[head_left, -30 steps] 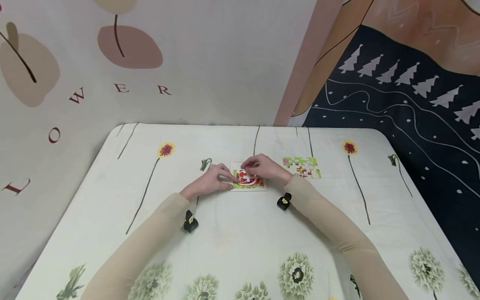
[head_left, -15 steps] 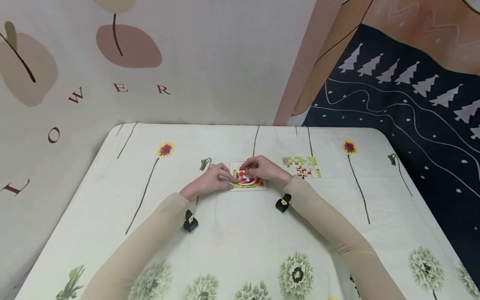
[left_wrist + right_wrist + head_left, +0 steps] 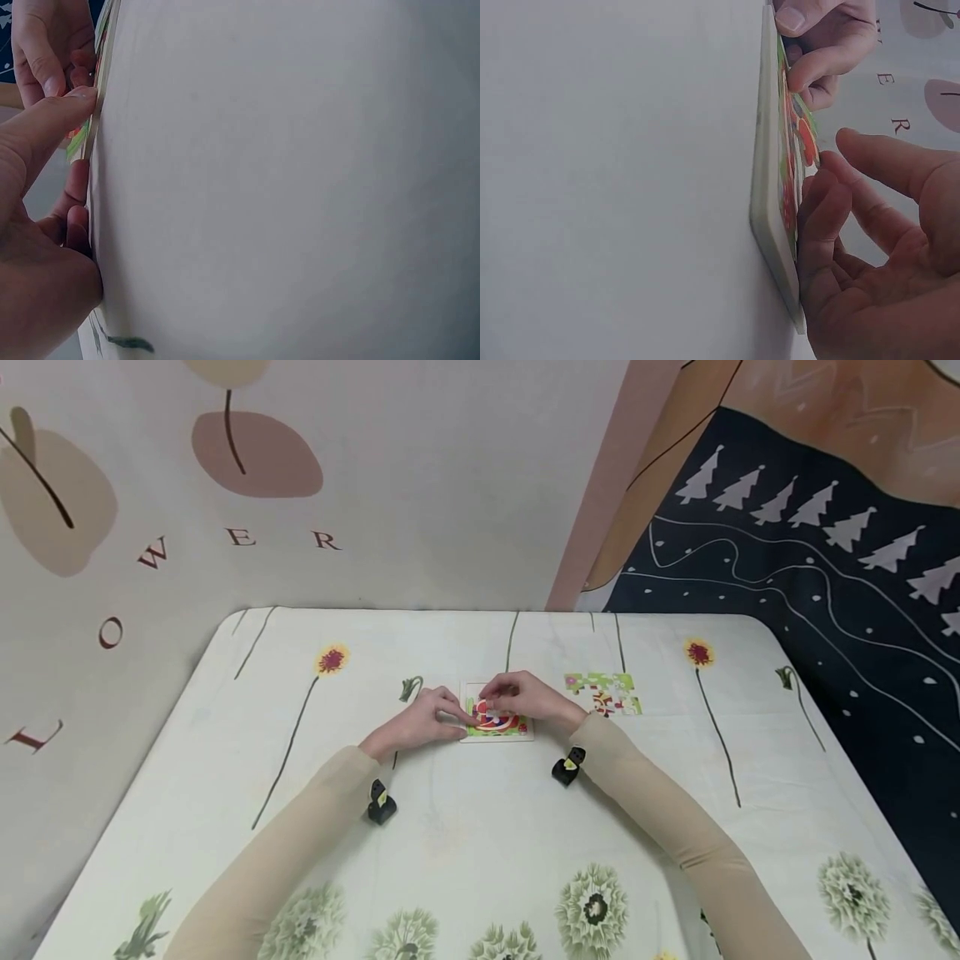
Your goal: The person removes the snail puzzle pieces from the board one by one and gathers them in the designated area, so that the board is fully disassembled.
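A small jigsaw puzzle board (image 3: 762,165) with a pale rim lies on the table, filled partly with red, purple and green pieces. At its left side is my left hand (image 3: 420,723); thumb and index finger press on the board and its edge. Over the upper part reaches my right hand (image 3: 534,698), its fingertips pinching a red-orange puzzle piece (image 3: 808,141) that is tilted above the board in the right wrist view. In the head view this piece is mostly hidden by the fingers.
Several joined puzzle pieces (image 3: 600,680), green with red and white parts, lie right of the board near my right wrist. A white flower-printed cloth (image 3: 465,827) covers the table. Behind it hang patterned backdrops (image 3: 465,510). A small black device is strapped to each wrist.
My right fingers have shifted slightly left over the board's upper left part, with the red-orange piece now lower against it. My left hand has stayed in place.
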Available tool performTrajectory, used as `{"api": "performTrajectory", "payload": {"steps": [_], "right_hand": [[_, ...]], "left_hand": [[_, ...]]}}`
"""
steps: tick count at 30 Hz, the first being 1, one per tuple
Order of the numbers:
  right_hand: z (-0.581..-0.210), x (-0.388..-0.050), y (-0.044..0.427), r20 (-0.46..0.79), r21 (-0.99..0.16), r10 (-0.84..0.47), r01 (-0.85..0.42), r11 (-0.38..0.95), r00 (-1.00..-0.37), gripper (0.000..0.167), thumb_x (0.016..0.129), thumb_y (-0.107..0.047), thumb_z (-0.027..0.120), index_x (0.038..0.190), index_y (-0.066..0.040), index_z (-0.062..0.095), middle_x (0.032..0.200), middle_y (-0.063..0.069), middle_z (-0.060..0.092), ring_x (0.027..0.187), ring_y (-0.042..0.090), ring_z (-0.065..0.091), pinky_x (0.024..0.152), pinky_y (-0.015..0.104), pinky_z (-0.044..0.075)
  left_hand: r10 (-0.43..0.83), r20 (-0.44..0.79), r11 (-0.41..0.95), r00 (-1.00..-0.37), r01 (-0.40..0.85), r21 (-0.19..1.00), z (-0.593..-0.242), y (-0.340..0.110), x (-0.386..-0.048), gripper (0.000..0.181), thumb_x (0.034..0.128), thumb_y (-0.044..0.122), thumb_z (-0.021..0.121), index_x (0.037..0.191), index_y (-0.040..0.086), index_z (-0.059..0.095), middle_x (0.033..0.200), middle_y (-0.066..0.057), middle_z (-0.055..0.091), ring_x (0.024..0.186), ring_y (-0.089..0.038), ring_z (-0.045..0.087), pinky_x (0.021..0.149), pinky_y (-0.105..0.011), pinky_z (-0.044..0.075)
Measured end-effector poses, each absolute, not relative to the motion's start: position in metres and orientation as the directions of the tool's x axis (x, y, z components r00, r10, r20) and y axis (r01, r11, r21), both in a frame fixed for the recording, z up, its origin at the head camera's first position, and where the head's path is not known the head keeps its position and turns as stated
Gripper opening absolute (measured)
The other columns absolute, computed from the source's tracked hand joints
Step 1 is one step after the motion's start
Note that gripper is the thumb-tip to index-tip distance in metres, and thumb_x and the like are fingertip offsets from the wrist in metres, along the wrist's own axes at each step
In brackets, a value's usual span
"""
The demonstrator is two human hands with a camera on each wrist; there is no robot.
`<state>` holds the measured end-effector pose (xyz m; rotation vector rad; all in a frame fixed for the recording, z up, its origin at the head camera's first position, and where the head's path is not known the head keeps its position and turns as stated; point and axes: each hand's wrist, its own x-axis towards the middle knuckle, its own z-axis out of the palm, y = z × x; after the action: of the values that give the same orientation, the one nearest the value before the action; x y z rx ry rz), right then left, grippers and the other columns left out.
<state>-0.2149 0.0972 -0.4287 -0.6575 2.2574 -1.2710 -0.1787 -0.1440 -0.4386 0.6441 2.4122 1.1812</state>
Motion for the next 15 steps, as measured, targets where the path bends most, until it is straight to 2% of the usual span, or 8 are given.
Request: {"api": "performTrajectory", "payload": {"steps": [9,15], "right_hand": [[-0.429,-0.2153,0.0932,-0.159,-0.888,-0.62,-0.162,0.429,-0.768,0.024,0.095,0.0,0.064,0.119,0.005,0.064,0.113,0.017,0.067,0.1,0.024,0.063,0.087,0.03,0.051],[-0.4291,-0.2159,0.091,-0.172,-0.888,-0.609,-0.147,0.437,-0.774,0.025,0.094,0.0,0.064,0.118,0.004,0.064,0.109,0.015,0.066,0.098,0.023,0.063,0.085,0.029,0.05]], "left_hand": [[0.556,-0.119,0.539,-0.823,0.247,0.805,-0.4386,-0.145,-0.1787,0.024,0.0891,0.01,0.077,0.113,0.006,0.08,0.116,-0.012,0.059,0.118,-0.033,0.04,0.099,-0.049,0.032],[0.557,-0.118,0.536,-0.822,0.247,0.807,-0.4395,-0.1441,-0.1798,0.025,0.0882,0.008,0.078,0.114,0.007,0.08,0.114,-0.011,0.06,0.115,-0.031,0.041,0.096,-0.044,0.032]]}}
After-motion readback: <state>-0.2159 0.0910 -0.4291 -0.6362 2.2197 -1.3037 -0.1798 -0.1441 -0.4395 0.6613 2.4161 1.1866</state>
